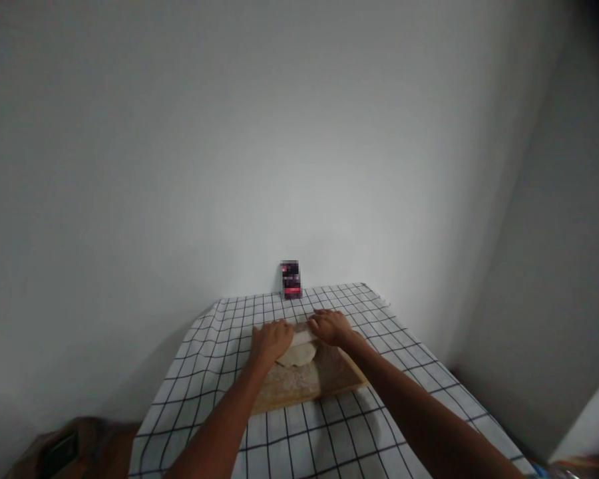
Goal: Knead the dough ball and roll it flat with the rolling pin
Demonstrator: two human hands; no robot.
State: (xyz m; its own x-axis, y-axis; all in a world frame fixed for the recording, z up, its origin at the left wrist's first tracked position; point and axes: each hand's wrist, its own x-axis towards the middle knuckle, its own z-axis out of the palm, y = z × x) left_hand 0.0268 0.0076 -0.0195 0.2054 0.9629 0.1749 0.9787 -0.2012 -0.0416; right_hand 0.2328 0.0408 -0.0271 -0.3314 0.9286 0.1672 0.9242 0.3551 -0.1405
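A wooden board point(299, 391), dusted with what looks like flour, lies on the tablecloth. On it is a flat, pale piece of dough point(298, 356). Across the dough's far part runs a light-coloured rolling pin point(303, 336), of which only the middle shows. My left hand point(274, 337) is closed over its left end, and my right hand point(331, 326) is closed over the right end, a little farther away. Both hands hide the pin's ends and some of the board's far side.
A white tablecloth with a black grid point(324, 436) covers the table. At its far edge, a blurred dark upright rectangle with a red band point(291, 279) leans against the pale wall point(299, 146). A brown object point(62, 449) sits low at the left, beside the table.
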